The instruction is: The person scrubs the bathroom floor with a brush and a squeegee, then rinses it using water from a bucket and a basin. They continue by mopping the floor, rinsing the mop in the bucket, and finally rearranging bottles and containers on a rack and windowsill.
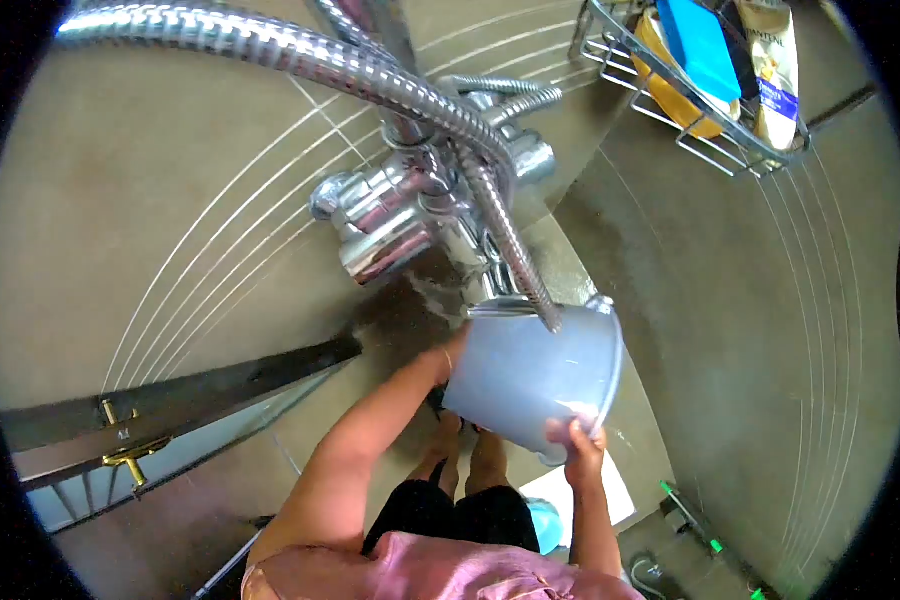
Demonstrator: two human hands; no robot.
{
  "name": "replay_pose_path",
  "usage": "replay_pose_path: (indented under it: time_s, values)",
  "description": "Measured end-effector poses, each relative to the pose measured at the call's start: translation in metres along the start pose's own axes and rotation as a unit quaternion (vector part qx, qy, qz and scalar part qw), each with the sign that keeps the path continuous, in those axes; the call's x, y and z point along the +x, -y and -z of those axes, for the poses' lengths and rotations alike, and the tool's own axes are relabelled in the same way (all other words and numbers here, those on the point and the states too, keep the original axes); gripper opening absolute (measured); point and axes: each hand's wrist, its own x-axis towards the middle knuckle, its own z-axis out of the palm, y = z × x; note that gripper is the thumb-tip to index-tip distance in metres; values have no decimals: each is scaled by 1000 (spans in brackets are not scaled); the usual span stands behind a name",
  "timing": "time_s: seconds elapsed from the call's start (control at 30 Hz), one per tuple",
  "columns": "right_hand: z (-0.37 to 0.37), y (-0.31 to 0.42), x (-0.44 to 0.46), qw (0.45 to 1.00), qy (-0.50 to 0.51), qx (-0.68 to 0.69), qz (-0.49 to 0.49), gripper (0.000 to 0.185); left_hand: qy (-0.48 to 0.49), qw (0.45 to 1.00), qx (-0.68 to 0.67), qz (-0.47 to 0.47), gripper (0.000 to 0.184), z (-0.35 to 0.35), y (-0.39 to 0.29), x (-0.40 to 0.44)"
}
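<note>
A greyish-blue plastic bucket [530,375] is tilted on its side under the chrome shower tap, its rim facing right. My right hand [580,445] is closed on the rim at the lower right, thumb on the outside. At the base end, my left hand [457,352] holds the bucket from the far left side; most of its fingers are hidden behind it. The tap's spout [500,300] comes down at the bucket's upper side. A ribbed metal shower hose [510,225] hangs in front and partly covers the bucket.
The chrome mixer [400,215] juts from the tiled wall. A wire rack [705,130] in the upper right corner carries a Pantene tube [772,75] and a blue item [695,50]. A dark-framed door with a brass handle [130,460] stands left. A light-blue round object [545,525] lies low by my legs.
</note>
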Motion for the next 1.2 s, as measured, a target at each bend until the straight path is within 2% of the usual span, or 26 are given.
replay_pose_path:
  time_s: [0.07,0.13,0.23,0.33,0.4,0.47,0.53,0.6,0.67,0.7,0.8,0.83,0.87,0.93,0.97,1.0,1.03,1.1,1.13,1.2]
  values:
    - [7,-15,0,995,61,-76,15,34,16,1000,-8,10,56,3,-11,1]
    - [-4,-9,0,991,81,-105,-11,34,28,1000,-12,0,57,1,-21,-4]
    - [0,-18,14,986,73,-145,36,30,35,997,-34,-55,59,-6,-28,-15]
    - [-1,-6,30,989,36,-112,89,26,11,996,6,-93,61,-12,-21,-33]
    - [-5,0,26,996,24,-52,65,24,-30,992,109,-51,72,0,-15,-39]
    - [-2,4,23,999,11,-3,50,25,-40,985,156,-63,78,-20,-31,-62]
    - [-3,-6,24,999,-13,12,44,26,-47,991,128,-6,80,-17,-19,-64]
    - [-13,-13,25,996,-17,-23,83,24,-55,996,71,23,81,-5,7,-67]
    - [-14,-20,37,993,40,-97,51,23,-54,998,-10,28,82,13,38,-58]
    - [-19,-20,45,990,61,-121,41,23,-89,990,-27,104,82,-6,15,-78]
    - [-16,-56,67,966,99,-233,50,21,-146,984,-85,61,77,91,89,-22]
    - [-23,-63,73,952,118,-276,59,20,-201,973,-103,37,72,77,61,-23]
    - [-24,-68,73,910,129,-382,96,19,-254,960,-118,10,67,61,33,-26]
    - [-29,-72,56,786,147,-580,155,19,-258,964,-41,-49,61,37,8,-9]
    - [-21,-91,51,756,130,-602,220,19,-258,963,-5,-77,59,27,1,1]
    - [-15,-96,43,738,156,-620,217,19,-255,961,29,-104,56,21,-4,8]
    - [-9,-98,36,717,182,-639,213,19,-255,961,84,-63,58,47,11,45]
    - [4,-90,28,687,225,-655,218,20,-215,938,263,-71,54,25,-12,48]
    - [12,-76,21,680,242,-654,227,22,-198,913,348,-81,53,16,-21,52]
    - [25,-54,12,660,278,-661,226,24,-200,829,515,-91,50,16,9,62]
